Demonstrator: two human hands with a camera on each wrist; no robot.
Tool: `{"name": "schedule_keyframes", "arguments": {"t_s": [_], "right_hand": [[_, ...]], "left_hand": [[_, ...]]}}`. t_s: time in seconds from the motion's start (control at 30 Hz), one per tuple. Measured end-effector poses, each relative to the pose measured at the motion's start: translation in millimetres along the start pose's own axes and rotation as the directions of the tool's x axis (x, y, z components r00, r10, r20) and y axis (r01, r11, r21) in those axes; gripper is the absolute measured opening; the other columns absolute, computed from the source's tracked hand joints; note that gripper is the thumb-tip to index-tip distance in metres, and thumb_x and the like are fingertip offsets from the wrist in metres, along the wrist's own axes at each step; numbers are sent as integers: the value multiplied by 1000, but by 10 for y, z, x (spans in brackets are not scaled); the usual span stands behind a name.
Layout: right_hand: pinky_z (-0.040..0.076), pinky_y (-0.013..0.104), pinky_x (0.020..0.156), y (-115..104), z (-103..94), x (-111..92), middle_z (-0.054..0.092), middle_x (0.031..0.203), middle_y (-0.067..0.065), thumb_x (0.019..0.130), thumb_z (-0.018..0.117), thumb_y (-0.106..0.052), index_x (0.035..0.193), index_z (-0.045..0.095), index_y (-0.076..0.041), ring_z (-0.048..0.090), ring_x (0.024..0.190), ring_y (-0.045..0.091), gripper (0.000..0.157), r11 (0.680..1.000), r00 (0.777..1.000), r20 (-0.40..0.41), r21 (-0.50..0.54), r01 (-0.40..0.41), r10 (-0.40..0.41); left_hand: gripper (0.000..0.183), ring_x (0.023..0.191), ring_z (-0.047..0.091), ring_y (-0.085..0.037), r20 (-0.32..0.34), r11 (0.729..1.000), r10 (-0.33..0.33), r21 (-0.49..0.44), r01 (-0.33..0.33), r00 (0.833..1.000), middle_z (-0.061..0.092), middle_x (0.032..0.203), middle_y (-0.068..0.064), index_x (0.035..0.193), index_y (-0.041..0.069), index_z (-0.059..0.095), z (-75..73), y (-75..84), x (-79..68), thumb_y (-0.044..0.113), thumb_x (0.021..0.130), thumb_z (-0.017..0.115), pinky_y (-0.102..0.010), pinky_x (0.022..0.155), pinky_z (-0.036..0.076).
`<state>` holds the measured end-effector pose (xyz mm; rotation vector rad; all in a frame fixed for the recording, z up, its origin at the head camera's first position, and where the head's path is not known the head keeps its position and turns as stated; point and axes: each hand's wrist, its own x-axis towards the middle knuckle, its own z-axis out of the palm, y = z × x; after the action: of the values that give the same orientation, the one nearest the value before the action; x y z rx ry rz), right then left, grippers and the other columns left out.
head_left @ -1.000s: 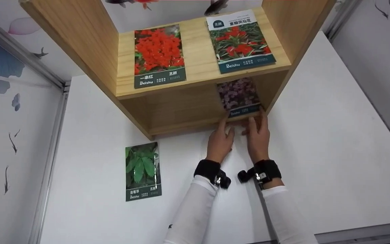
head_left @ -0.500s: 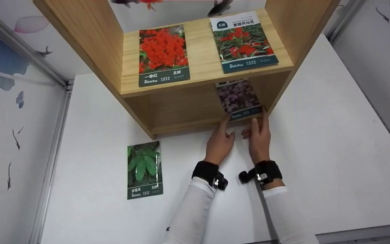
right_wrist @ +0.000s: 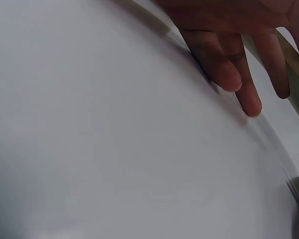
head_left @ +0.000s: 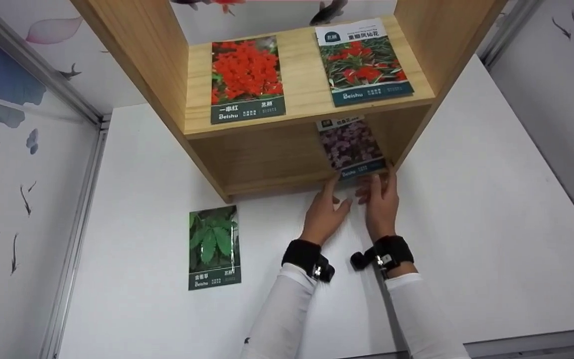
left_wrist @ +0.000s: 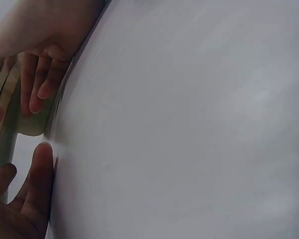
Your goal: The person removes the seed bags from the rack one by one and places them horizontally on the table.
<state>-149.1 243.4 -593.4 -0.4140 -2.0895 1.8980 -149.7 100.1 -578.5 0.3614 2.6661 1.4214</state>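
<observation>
A seed packet with purple flowers (head_left: pixel 351 144) lies on the lower shelf (head_left: pixel 277 184), at its right side. My left hand (head_left: pixel 321 215) reaches up to its lower left corner, index fingertip right at the packet's edge and thumb spread to the right. On the other side my right hand (head_left: pixel 382 209) has its index finger extended along the lower right corner. Its other fingertips sit just under the shelf's front edge. Neither hand grips anything. Both wrist views show relaxed fingers (left_wrist: pixel 40 169) close to the white table (right_wrist: pixel 99 149); the packet is out of sight there.
The wooden rack's upper board (head_left: pixel 299 75) bears a red salvia-like packet (head_left: pixel 247 75) and a red-and-green flower packet (head_left: pixel 364 65). A green-leaf packet (head_left: pixel 215 247) lies on the table at left. Tall wooden side panels (head_left: pixel 142 55) flank the shelves.
My left thumb has spread out to the right. More of the purple-flower packet's white top strip shows under the upper board. The head view has shifted slightly; both hands stay at the packet.
</observation>
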Motion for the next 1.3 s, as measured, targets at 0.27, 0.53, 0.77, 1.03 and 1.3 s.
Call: {"name": "schedule_keyframes", "arguments": {"t_s": [0.27,0.53,0.77,1.03,1.3], "right_hand": [[48,37,60,-16,17,-37,59,102,9,88,47,-47,137,18,-45,55,82,26,57,999,999,30,9,37,-37],[50,37,61,16,30,-131,55,116,1,89,49,-45,138,20,-43,57,91,23,57,998,998,44,38,53,-54],[50,37,60,45,25,-194,49,124,-3,88,50,-43,138,21,-40,57,95,23,58,995,994,84,80,60,-66],[51,38,60,47,25,-291,45,129,0,89,50,-41,139,21,-37,56,100,23,58,993,990,120,96,65,-76],[51,38,60,27,5,-299,39,132,-3,90,50,-37,141,16,-36,55,100,23,61,991,989,123,114,69,-83]], "left_hand": [[75,112,48,-14,39,997,16,-78,-13,999,47,128,-6,140,41,-3,-11,-1,-41,47,87,50,-38,89,40],[80,122,38,-14,62,989,2,-150,8,998,39,136,-10,140,38,-11,10,-32,-122,46,88,49,-39,97,34],[78,122,39,-22,100,900,47,-436,1,994,16,147,-6,141,36,-8,-84,-26,-206,33,91,51,-31,95,36],[75,132,21,-28,139,839,67,-544,20,988,10,148,-14,143,23,-9,-215,79,-351,25,93,47,-34,103,26],[77,130,23,-29,169,851,54,-523,43,984,12,148,-9,143,21,-11,-225,122,-360,34,93,47,-35,102,28]]}}
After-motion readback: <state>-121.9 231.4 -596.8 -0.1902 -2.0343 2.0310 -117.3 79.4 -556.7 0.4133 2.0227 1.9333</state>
